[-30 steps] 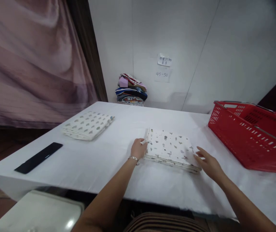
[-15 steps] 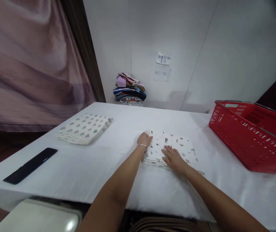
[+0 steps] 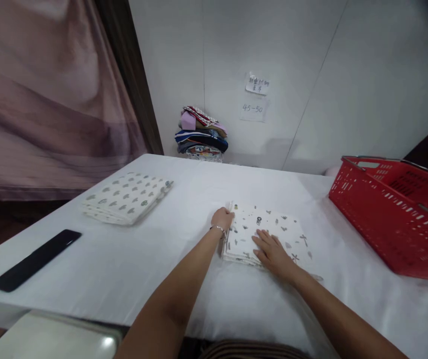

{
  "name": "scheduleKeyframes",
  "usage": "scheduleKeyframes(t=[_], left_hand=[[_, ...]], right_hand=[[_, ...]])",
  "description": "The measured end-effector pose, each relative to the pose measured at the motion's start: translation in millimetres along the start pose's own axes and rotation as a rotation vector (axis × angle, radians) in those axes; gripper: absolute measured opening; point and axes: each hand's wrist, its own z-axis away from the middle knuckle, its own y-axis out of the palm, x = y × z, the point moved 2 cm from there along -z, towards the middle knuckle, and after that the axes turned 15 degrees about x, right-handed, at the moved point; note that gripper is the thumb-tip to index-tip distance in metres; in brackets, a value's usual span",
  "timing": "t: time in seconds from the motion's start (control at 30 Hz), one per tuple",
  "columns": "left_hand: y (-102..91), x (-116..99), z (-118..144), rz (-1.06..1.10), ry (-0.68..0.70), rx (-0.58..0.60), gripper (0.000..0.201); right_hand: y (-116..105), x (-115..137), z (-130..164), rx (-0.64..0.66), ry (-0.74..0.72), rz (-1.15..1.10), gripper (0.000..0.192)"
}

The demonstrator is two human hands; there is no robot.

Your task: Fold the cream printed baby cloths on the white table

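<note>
white table (image 3: 124, 264): 1 folded cloth (image 3: 246, 239), pinched at edge by left hand (image 3: 222, 219), pressed under spread right hand (image 3: 274, 253); apparently being smoothed, calling next for aligned edges.

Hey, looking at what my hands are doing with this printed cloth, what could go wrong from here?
The right hand rests on top of the printed cloth, so sliding it might wrinkle or shift the top layer. The left hand is at the cloth's left edge; a tug there could pull the stacked layers out of line. Also, the flat black object lies near the table's front edge, so a bump might knock it off.
</note>
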Motion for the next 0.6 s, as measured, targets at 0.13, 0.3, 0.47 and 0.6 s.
scheduleKeyframes(t=[0.13, 0.3, 0.47, 0.6], left_hand=[[-5.1, -13.4, -7.8, -0.026, 0.029, -0.025, 0.027], [-3.0, -17.4, -19.5, 0.060, 0.017, -0.026, 0.023], [2.1, -6.0, -26.8, 0.213, -0.015, -0.024, 0.023], [-1.0, -8.1, -31.3, 0.206, -0.007, -0.022, 0.025]], right_hand=[[0.3, 1.8, 0.2, 0.002, 0.023, 0.022, 0.050], [1.2, 0.5, 0.3, -0.001, 0.020, 0.020, 0.050], [2.0, -3.3, -1.0, 0.006, -0.004, 0.006, 0.049], [2.4, -3.4, -1.5, -0.004, -0.008, -0.003, 0.049]])
